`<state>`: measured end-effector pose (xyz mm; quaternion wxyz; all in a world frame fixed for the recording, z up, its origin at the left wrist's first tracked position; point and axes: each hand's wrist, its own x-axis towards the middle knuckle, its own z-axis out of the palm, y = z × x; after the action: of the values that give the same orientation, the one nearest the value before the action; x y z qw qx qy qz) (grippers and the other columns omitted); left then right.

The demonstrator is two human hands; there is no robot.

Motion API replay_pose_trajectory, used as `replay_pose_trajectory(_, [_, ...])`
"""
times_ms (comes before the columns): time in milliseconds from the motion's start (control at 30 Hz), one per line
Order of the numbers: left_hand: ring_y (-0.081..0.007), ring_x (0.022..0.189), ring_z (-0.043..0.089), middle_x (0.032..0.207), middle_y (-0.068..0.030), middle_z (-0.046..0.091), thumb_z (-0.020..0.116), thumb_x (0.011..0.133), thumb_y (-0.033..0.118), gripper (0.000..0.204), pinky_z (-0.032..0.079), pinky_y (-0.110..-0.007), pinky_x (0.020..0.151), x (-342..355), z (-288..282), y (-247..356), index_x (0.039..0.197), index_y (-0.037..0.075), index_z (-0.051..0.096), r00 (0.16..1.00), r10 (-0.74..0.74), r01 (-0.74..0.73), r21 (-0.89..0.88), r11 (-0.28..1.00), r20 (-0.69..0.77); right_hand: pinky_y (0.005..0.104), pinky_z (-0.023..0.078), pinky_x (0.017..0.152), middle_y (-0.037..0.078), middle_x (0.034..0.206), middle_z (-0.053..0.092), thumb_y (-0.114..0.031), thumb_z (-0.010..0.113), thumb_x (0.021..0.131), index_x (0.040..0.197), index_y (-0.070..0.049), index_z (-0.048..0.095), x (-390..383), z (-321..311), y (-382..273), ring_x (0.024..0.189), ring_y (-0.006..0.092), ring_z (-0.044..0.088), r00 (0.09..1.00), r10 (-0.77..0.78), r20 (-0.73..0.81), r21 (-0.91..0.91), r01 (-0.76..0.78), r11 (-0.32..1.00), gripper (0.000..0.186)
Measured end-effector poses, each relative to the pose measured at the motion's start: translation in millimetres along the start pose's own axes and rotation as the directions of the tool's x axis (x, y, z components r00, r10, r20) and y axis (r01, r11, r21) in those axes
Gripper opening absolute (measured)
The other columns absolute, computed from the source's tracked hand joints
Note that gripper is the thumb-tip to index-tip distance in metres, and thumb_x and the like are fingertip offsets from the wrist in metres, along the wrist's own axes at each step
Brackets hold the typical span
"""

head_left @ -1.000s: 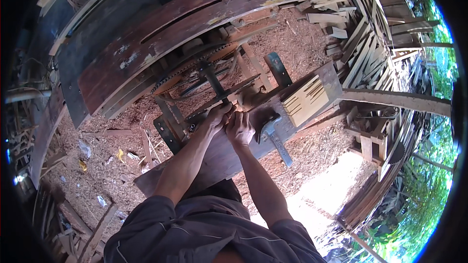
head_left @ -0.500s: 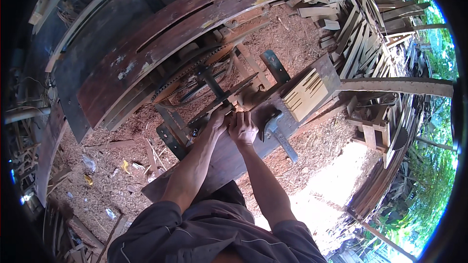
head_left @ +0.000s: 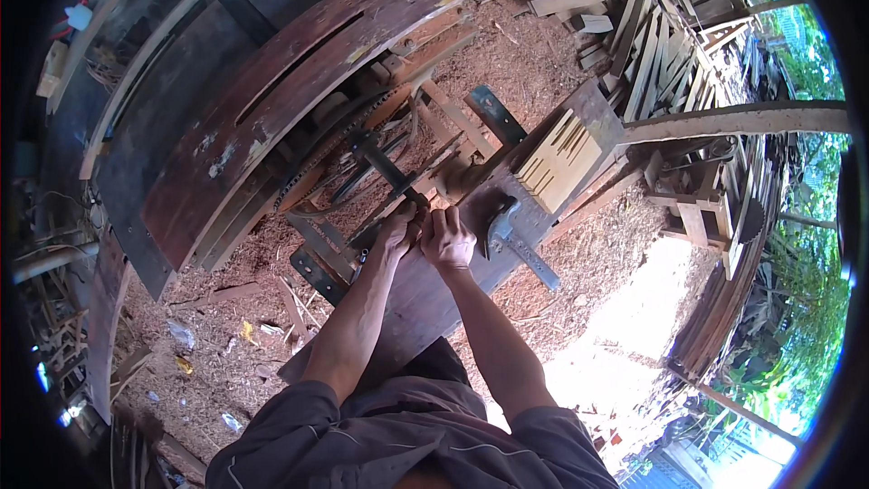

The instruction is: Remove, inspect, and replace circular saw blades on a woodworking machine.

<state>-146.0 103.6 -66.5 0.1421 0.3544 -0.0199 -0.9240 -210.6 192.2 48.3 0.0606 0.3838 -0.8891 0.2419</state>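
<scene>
My left hand [head_left: 395, 234] is closed at the near end of a dark metal shaft [head_left: 382, 166], which sticks out from the machine. Close beside it, my right hand [head_left: 448, 239] has its fingers curled in at the same spot. Whatever sits between the fingers is too small and too covered to name. Both hands are over the far edge of a dark board [head_left: 412, 308] that runs slantwise in front of me. Just right of my right hand, a metal tool with a dark curved head and a flat grey bar [head_left: 534, 264] lies on the board.
A pale wooden piece with dark slots [head_left: 559, 161] rests on the board's right part. Beyond the shaft stands a machine with a long reddish-brown tabletop [head_left: 317, 63]. Sawdust [head_left: 534, 54] covers the ground. Wood offcuts [head_left: 647, 54] are heaped at the far right.
The whole view has shifted slightly, with the bench and machine appearing a little further left. My hands stay together at the shaft's end, their fingers only slightly moved.
</scene>
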Motion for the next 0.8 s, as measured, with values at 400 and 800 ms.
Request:
replay_pose_trajectory(400, [-0.0084, 0.067, 0.058, 0.086, -0.0005, 0.061, 0.068, 0.090, 0.010, 0.010, 0.050, -0.019, 0.058, 9, 9, 8, 0.097, 0.008, 0.061, 0.998, -0.054, 0.050, 0.210, 0.976, 0.014, 0.0382, 0.048, 0.045, 0.009, 0.075, 0.054, -0.019, 0.062, 0.084, 0.077, -0.012, 0.055, 0, -4, 4, 0.054, 0.0270, 0.059, 1.000, 0.005, -0.006, 0.011, -0.005, 1.000, 0.013])
replay_pose_trajectory(800, [-0.0149, 0.071, 0.060, 0.095, -0.0073, 0.061, 0.057, 0.097, 0.013, 0.020, 0.050, -0.023, 0.056, -5, 31, -10, 0.114, 0.003, 0.054, 0.955, 0.238, -0.144, 0.429, 0.892, -0.175, 0.0375, 0.047, 0.043, 0.008, 0.073, 0.054, -0.018, 0.061, 0.084, 0.074, -0.012, 0.054, 1, -6, 5, 0.052, 0.0260, 0.059, 1.000, 0.012, -0.023, 0.012, -0.012, 1.000, 0.014])
